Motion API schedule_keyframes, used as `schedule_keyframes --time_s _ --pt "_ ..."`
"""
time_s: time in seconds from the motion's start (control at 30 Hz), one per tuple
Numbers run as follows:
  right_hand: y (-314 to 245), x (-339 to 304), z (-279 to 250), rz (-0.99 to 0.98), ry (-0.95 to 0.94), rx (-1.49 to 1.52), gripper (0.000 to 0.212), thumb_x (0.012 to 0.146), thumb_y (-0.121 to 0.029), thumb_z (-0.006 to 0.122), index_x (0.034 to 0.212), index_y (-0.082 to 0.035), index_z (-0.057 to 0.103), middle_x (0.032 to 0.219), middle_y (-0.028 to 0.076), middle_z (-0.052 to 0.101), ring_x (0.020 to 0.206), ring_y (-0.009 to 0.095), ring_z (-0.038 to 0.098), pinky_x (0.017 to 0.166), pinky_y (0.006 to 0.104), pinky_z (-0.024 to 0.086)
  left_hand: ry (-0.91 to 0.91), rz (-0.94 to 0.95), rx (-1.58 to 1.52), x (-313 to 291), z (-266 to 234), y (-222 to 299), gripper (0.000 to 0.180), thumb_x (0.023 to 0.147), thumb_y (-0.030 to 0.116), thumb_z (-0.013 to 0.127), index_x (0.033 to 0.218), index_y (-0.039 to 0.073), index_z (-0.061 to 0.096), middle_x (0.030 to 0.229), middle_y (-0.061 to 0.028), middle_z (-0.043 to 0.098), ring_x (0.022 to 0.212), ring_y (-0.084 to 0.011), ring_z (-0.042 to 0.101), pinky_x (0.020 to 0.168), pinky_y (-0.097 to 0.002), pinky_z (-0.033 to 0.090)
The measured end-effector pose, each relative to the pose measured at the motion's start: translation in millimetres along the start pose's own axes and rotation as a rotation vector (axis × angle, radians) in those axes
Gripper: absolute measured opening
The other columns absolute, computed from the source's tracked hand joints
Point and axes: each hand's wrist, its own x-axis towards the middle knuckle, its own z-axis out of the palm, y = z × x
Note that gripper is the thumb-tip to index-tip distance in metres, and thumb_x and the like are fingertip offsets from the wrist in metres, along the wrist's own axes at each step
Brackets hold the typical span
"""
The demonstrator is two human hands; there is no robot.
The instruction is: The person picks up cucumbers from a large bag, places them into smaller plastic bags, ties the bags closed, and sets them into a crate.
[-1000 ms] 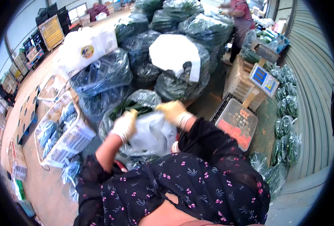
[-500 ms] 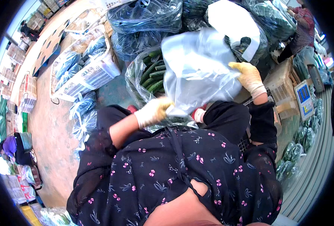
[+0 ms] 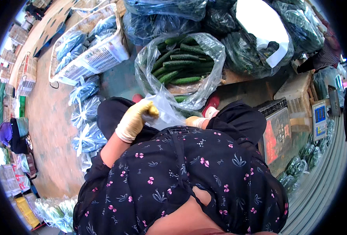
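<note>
My left hand point(image 3: 137, 119), in a pale yellow knit glove, is closed on the edge of an empty translucent plastic bag point(image 3: 163, 111), which hangs crumpled between my knees. My right hand point(image 3: 195, 122), gloved alike, is low in front of my lap beside that bag; most of its fingers are hidden by the bag and my shirt. Just beyond my hands stands a wide-mouthed clear plastic bag point(image 3: 219, 58) on the floor. Dark green cucumbers point(image 3: 183, 62) lie piled inside it.
A white crate point(image 3: 93, 55) of bagged produce stands at left, with tied bags point(image 3: 88, 139) below it. Filled bags point(image 3: 165, 9) are stacked ahead. To the right are a platform scale point(image 3: 277, 133), its keypad display point(image 3: 320, 119) and a crate point(image 3: 294, 94). A person point(image 3: 326, 51) stands far right.
The empty bag, held spread over the cucumbers, has come down toward my lap. My right hand has moved down and left with it. The cucumber bag's mouth is now uncovered.
</note>
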Motion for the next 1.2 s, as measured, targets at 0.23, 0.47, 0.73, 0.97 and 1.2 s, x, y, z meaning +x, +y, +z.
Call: schedule_keyframes --time_s 0.23,0.47,0.73,0.97,1.2 --pt "18 -38 -75 0.038 -0.093 0.022 0.069 0.075 -0.041 0.073 0.136 -0.012 0.056 0.128 0.017 0.063 0.120 0.032 0.058 0.101 0.0370 0.044 -0.328 -0.397 -0.112 16 -47 7 0.058 0.099 0.051 0.048 0.094 -0.004 0.065 0.070 -0.0163 0.066 0.046 -0.0215 0.055 0.046 -0.0245 0.042" --pt "69 4 -141 -0.082 0.398 0.447 0.037 0.090 -0.029 0.062 0.123 -0.011 0.066 0.116 0.012 0.069 0.107 0.026 0.065 0.094 0.0352 0.049 -0.784 -0.624 0.236 105 -65 -23 0.049 0.099 0.042 0.053 0.111 -0.003 0.065 0.093 -0.0156 0.069 0.068 -0.0171 0.064 0.059 -0.0271 0.049" --pt "33 28 -64 0.055 -0.074 -0.449 0.048 0.091 -0.016 0.052 0.138 -0.013 0.049 0.106 0.013 0.070 0.099 0.030 0.069 0.078 0.0421 0.053 -0.551 -0.445 0.399 96 -53 -34 0.035 0.098 0.036 0.056 0.108 0.005 0.068 0.100 -0.0046 0.071 0.080 -0.0138 0.063 0.067 -0.0277 0.050" --pt "24 -16 -102 0.066 -0.142 -0.374 0.067 0.085 -0.007 0.057 0.148 -0.012 0.035 0.100 0.014 0.070 0.090 0.033 0.069 0.073 0.0447 0.053 -0.593 -0.395 0.569 103 -34 -17 0.033 0.098 0.032 0.055 0.104 0.004 0.071 0.097 -0.0047 0.072 0.085 -0.0125 0.062 0.072 -0.0275 0.050" --pt "4 -58 -140 -0.049 0.029 -0.406 0.048 0.086 -0.005 0.055 0.133 -0.014 0.053 0.101 0.009 0.070 0.095 0.031 0.069 0.072 0.0435 0.054 -0.561 -0.367 0.364 103 -24 -13 0.037 0.101 0.033 0.050 0.110 0.002 0.070 0.100 -0.0076 0.071 0.088 -0.0160 0.065 0.077 -0.0298 0.051"
